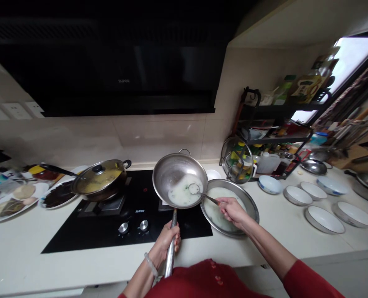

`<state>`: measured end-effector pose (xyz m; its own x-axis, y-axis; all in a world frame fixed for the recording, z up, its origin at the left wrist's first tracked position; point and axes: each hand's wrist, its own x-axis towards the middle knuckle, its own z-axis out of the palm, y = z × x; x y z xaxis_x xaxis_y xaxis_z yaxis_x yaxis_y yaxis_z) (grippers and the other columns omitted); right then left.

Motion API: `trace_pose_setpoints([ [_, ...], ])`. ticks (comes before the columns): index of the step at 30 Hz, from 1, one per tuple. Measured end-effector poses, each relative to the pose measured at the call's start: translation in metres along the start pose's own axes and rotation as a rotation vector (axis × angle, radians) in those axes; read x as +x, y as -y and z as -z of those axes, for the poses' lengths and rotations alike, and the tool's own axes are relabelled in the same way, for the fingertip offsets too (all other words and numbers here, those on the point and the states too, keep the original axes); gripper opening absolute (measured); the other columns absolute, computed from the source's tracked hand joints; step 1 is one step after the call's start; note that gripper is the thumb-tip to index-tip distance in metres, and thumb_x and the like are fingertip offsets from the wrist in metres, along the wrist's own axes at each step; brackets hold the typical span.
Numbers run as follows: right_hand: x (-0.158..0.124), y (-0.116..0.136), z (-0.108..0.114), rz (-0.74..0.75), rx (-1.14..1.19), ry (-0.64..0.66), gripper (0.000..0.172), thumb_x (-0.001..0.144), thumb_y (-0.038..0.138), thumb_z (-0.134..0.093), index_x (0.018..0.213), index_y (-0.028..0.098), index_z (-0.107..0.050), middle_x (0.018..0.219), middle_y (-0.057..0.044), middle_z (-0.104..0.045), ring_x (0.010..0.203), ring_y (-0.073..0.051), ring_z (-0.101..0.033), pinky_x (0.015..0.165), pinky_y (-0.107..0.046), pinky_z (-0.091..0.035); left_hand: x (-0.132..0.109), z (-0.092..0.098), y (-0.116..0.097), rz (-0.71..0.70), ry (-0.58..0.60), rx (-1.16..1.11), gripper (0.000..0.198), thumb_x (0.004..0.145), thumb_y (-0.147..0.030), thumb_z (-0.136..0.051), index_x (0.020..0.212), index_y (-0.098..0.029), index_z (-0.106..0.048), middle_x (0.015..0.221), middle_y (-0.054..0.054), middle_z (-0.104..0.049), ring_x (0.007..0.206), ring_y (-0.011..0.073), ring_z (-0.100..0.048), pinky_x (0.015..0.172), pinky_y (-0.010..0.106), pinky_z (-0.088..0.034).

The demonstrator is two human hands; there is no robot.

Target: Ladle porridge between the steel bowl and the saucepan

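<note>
My left hand is wrapped round the metal handle of a steel wok, which is tilted toward me above the right part of the stove. White, cloudy liquid with dark green bits lies in the wok's lower part. In my right hand is the handle of a ladle, whose round bowl is in that liquid. Just right of the wok, partly under my right hand, a wide steel basin holds more of the white liquid.
A lidded pan stands on the left burner of the black stove. Plates of food are at the left. White bowls, a glass lid and a condiment rack stand at the right. A range hood hangs above.
</note>
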<state>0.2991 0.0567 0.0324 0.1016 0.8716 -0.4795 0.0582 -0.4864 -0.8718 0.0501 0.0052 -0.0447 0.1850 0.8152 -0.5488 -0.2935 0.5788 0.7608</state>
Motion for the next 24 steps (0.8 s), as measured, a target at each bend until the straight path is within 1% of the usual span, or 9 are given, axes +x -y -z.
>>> trace_pose_setpoints([
  [3,-0.0025,0.0001,0.0004,0.014,0.0,-0.009,0.036,0.074,0.016,-0.054,0.109,0.008,-0.057,0.045,0.008,-0.043,0.033,-0.004,-0.028,0.036,-0.016,-0.014,-0.0007,-0.0002,-0.0005,-0.002,0.002,0.005,0.033,0.062,-0.029,-0.065,0.077,-0.023,-0.036,0.046,-0.012,-0.038,0.033,0.0045,-0.031,0.034,0.016,-0.023],
  [10,-0.0069,0.0009,0.0006,0.03,-0.058,-0.048,0.038,0.077,0.013,-0.048,0.113,0.006,-0.057,0.044,0.008,-0.042,0.034,-0.005,-0.028,0.035,-0.016,-0.015,-0.0009,-0.0017,-0.0011,0.005,-0.011,0.008,0.031,0.059,-0.027,-0.061,0.076,-0.023,-0.036,0.045,-0.011,-0.038,0.033,0.0052,-0.03,0.033,0.017,-0.024],
  [17,-0.0105,-0.0005,-0.0001,0.09,-0.094,-0.074,0.035,0.077,0.013,-0.049,0.109,0.006,-0.06,0.045,0.006,-0.044,0.036,-0.005,-0.031,0.036,-0.018,-0.019,0.0,-0.0014,0.0003,0.004,-0.01,0.002,0.028,0.057,-0.021,-0.055,0.076,-0.023,-0.035,0.045,-0.011,-0.037,0.033,0.0049,-0.029,0.033,0.016,-0.021],
  [24,-0.0079,-0.0046,0.0034,0.005,0.027,-0.035,0.039,0.073,0.014,-0.053,0.111,0.007,-0.057,0.045,0.008,-0.043,0.033,-0.004,-0.027,0.035,-0.016,-0.013,0.0001,-0.0015,0.0006,0.007,-0.013,-0.004,0.028,0.056,-0.021,-0.054,0.077,-0.023,-0.036,0.045,-0.011,-0.037,0.034,0.0048,-0.029,0.033,0.016,-0.021],
])
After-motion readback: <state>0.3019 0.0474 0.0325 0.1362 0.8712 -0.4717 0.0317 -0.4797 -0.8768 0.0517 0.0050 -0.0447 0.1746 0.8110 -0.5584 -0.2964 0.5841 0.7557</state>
